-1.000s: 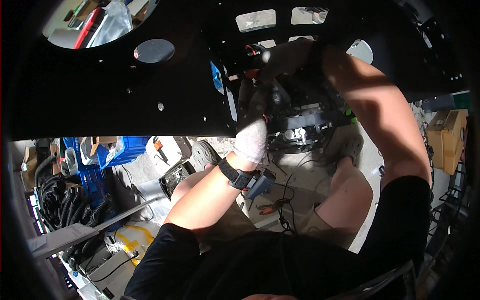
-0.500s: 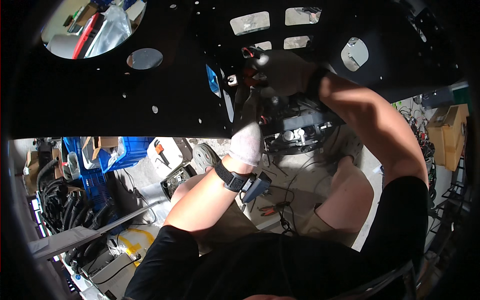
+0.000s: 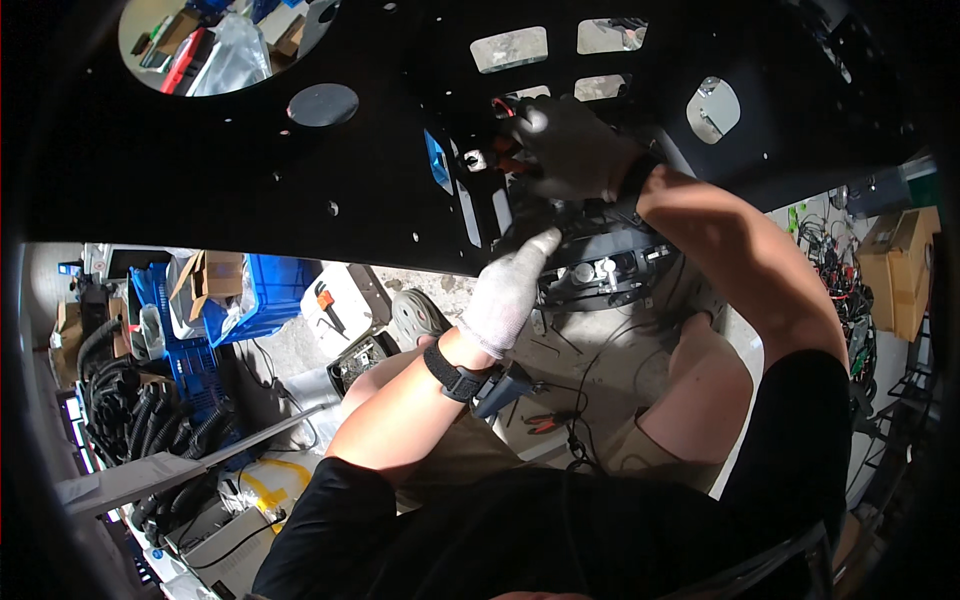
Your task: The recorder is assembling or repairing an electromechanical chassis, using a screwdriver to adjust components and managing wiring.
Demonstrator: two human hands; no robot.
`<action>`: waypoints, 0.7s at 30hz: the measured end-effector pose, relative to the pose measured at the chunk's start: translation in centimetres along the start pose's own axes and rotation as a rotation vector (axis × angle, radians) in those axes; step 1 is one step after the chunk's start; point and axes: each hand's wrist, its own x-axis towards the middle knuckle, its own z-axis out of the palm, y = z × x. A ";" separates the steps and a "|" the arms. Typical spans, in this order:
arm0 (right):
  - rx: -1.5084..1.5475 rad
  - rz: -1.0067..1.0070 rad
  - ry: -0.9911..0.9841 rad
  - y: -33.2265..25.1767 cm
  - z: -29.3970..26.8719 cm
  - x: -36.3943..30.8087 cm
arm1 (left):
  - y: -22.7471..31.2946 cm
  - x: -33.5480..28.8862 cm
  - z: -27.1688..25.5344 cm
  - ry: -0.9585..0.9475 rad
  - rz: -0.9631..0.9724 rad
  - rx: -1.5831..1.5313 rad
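- At nine o'clock, a blue crate (image 3: 265, 290) stands on the floor beyond the lower edge of a black panel (image 3: 200, 180). That edge slopes more than half a second ago, so the view has turned slightly.
- At twelve o'clock, a silver fitting (image 3: 475, 160) sticks out beside the panel's slots, near the right hand's fingers.
- Near the centre, the gloved left hand (image 3: 505, 295) has dropped from the shadow close to the right hand into sunlight. One finger stretches toward one o'clock; the others are unclear, so I cannot tell whether it grips anything.
- Just past twelve o'clock, an orange-red piece (image 3: 510, 160) lies at the right hand's fingers, about where it was.
- At three o'clock, a black mechanism (image 3: 600, 265) sits below the panel, the left fingertips near its edge.
- At one o'clock, the gloved right hand (image 3: 575, 150) is curled, seemingly around the orange-red piece. With the left lowered, it appears to steady that piece alone.
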 end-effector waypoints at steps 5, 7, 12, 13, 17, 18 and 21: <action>-0.155 0.374 0.115 -1.9 0.2 -0.8 | 3.2 -1.4 -1.3 -0.531 0.289 0.262; 0.081 0.495 0.156 -2.9 -0.2 -2.0 | 4.5 -2.2 -3.7 -0.892 0.312 0.479; 0.278 0.660 0.132 -6.3 -1.9 -6.7 | 5.6 -3.3 -13.1 -0.965 0.524 0.411; 0.504 0.749 0.091 -7.1 -2.4 -8.0 | 4.9 -3.0 -14.1 -0.656 0.507 0.032; 0.822 0.904 0.134 -10.8 -3.8 -11.6 | 1.9 2.3 -15.7 0.394 0.358 -0.288; 0.871 0.896 0.129 -11.5 -4.1 -12.0 | 1.4 4.0 -15.6 0.511 0.439 -0.021; 0.955 0.912 0.160 -14.2 -5.3 -13.6 | -0.7 8.0 -13.7 0.498 0.532 0.171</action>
